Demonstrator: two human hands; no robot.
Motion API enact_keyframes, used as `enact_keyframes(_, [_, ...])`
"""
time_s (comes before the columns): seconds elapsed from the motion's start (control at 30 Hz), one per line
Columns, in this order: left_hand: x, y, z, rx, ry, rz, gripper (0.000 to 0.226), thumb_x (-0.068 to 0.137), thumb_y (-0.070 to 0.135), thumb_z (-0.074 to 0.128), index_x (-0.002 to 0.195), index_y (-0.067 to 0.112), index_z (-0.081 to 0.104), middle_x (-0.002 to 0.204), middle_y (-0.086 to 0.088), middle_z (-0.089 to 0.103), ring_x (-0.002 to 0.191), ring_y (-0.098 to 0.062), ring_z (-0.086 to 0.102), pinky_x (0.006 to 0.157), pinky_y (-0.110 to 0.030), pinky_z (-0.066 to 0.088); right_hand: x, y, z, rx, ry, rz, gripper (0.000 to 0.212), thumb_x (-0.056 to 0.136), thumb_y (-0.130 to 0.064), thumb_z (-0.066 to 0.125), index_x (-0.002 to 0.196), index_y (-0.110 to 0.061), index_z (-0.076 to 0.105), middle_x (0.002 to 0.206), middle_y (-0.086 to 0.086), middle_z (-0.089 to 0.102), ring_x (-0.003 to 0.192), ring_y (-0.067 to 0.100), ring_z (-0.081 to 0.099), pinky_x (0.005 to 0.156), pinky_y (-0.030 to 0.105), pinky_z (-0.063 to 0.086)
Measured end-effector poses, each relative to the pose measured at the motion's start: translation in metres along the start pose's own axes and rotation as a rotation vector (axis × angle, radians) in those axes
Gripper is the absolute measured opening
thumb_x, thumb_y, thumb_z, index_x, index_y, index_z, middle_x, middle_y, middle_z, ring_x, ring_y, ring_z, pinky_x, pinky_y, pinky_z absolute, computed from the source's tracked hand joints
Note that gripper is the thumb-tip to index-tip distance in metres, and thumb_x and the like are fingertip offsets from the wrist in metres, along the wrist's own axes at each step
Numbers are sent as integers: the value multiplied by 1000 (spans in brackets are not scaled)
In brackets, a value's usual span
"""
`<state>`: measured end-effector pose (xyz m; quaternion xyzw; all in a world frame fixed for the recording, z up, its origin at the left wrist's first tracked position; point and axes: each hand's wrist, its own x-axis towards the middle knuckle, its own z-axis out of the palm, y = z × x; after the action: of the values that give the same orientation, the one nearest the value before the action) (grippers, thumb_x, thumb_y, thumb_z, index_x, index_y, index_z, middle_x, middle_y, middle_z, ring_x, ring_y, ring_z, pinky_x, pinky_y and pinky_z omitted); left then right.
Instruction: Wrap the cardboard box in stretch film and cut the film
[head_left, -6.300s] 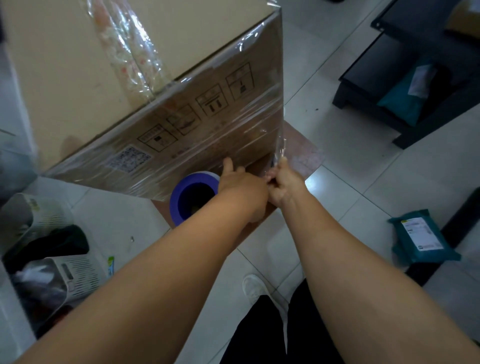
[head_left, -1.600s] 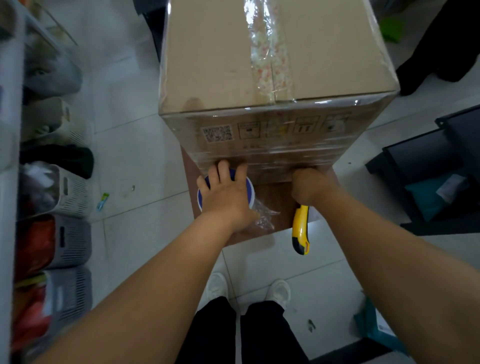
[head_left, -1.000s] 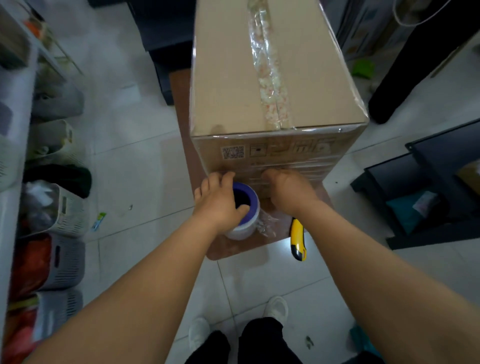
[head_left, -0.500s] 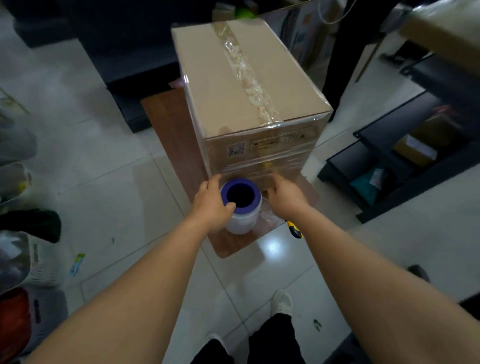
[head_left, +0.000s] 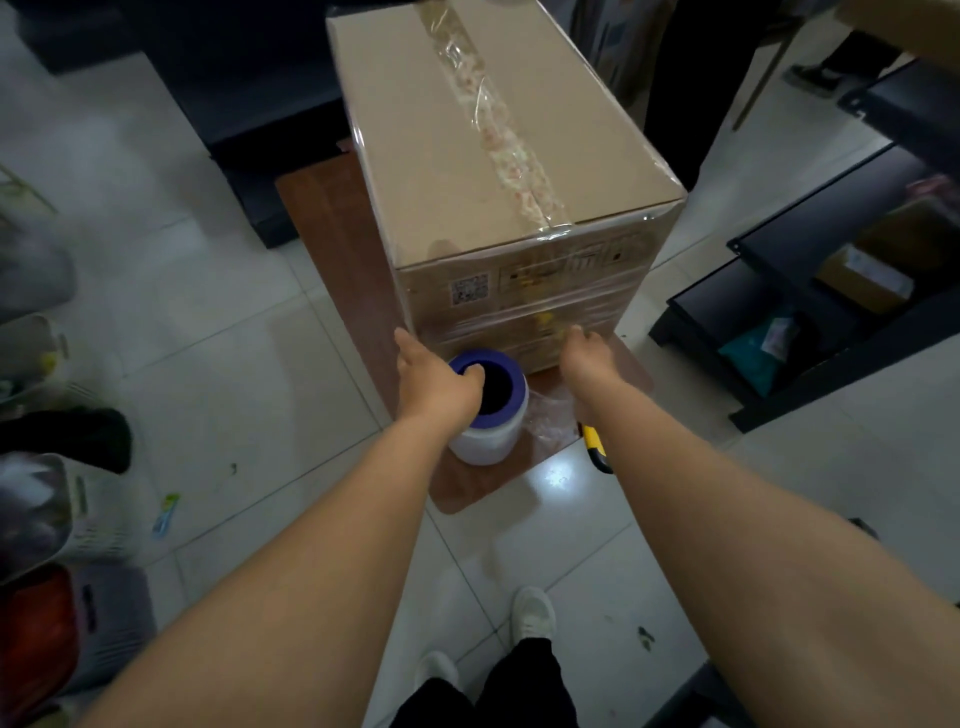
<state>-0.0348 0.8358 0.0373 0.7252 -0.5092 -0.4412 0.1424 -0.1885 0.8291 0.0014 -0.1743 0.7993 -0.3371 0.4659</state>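
Note:
The cardboard box (head_left: 493, 130) stands on a brown board, its sides covered in clear stretch film and a crinkled film strip along its top. The film roll (head_left: 491, 426), white with a purple core, stands upright on the board just in front of the box. My left hand (head_left: 431, 379) grips the roll's rim, thumb hooked into the core. My right hand (head_left: 587, 358) reaches to the box's lower front face, its fingertips touching the film there. Loose crumpled film (head_left: 550, 415) trails between roll and box. A yellow utility knife (head_left: 597, 449) lies at the board's edge under my right forearm.
The brown board (head_left: 322, 208) lies on a white tiled floor. A low black shelf (head_left: 831, 332) with parcels stands to the right. Plastic baskets (head_left: 98, 514) line the left side. Dark furniture (head_left: 234, 104) sits behind the box. My shoes (head_left: 532, 616) are below.
My left hand moved from lying on top of the roll to gripping its rim. My right hand let go of the knife and went to the box's front. My view has risen and pulled back.

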Motion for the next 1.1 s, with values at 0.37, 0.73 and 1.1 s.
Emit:
enact_keyframes(0.37, [38, 17, 29, -280, 117, -160, 96, 87, 2, 54, 148, 26, -15, 155, -2, 19, 88, -17, 49, 78, -25, 42, 66, -16, 39, 726, -119, 221, 25, 98, -12, 42, 120, -10, 54, 107, 13, 65, 89, 29, 63, 71, 46, 56])
enact_keyframes(0.73, [34, 19, 9, -352, 93, -191, 77, 87, 1, 46, 149, 28, 8, 144, -7, 41, 73, -15, 56, 59, -32, 50, 49, -18, 21, 592, -318, 297, 53, 83, 13, 14, 112, -6, 54, 131, 18, 53, 113, 33, 54, 80, 43, 53])
enact_keyframes(1.1, [-5, 14, -50, -409, 9, 51, 69, 92, 22, 54, 150, 26, 17, 146, -2, 40, 125, -23, 46, 96, -30, 41, -65, -54, -10, 694, -233, 36, 22, 94, -22, 43, 76, -20, 55, 55, -5, 59, 59, 11, 49, 61, 27, 41])
